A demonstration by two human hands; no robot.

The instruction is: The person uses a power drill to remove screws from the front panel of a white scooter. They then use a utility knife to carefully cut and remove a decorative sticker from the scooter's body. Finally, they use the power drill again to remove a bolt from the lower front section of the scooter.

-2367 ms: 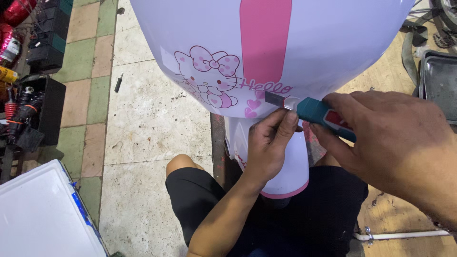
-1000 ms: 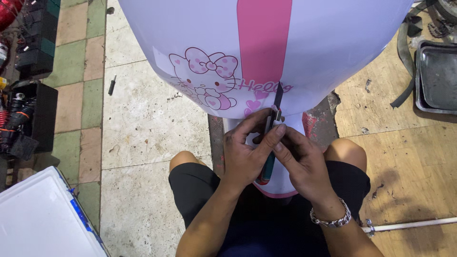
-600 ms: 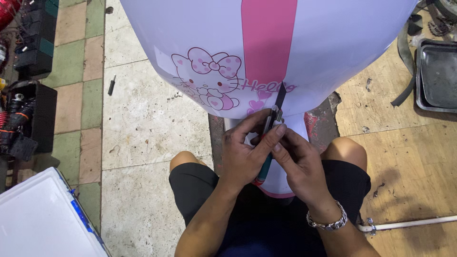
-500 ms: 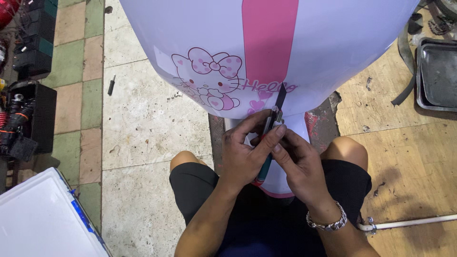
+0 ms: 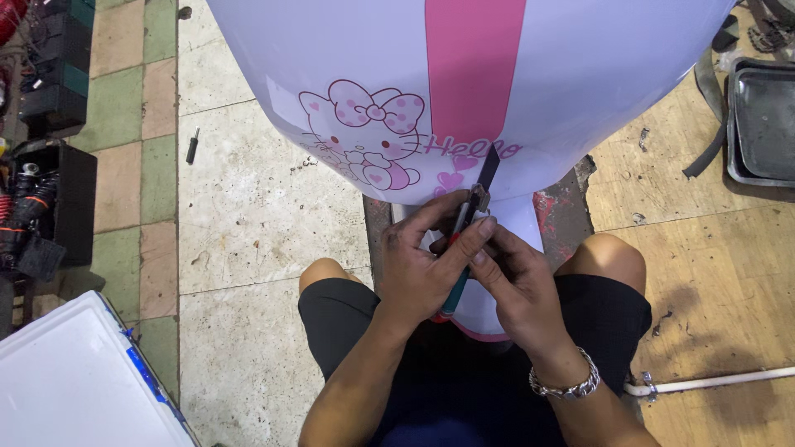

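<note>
A large white curved panel (image 5: 348, 58) with a pink stripe and a pink cartoon cat sticker fills the top of the head view. Below its lower edge my left hand (image 5: 426, 269) and my right hand (image 5: 517, 285) are pressed together around a teal-handled utility knife (image 5: 458, 285). Its blade end (image 5: 480, 178) points up against the dark strip at the foot of the pink stripe. My right wrist wears a metal chain bracelet (image 5: 567, 383). My knees in black shorts sit on either side of the hands.
A white box lid (image 5: 74, 381) with blue trim lies at the lower left. Black parts (image 5: 50, 207) sit along the left edge, and a small dark tool (image 5: 191, 146) lies on the tiles. A metal tray (image 5: 762, 124) rests at the right; a white pipe (image 5: 712, 382) lies on plywood.
2.4 s ago my right hand held the knife out to the right, near the camera. It has since come in beside my left hand, and both now grip the knife under the panel.
</note>
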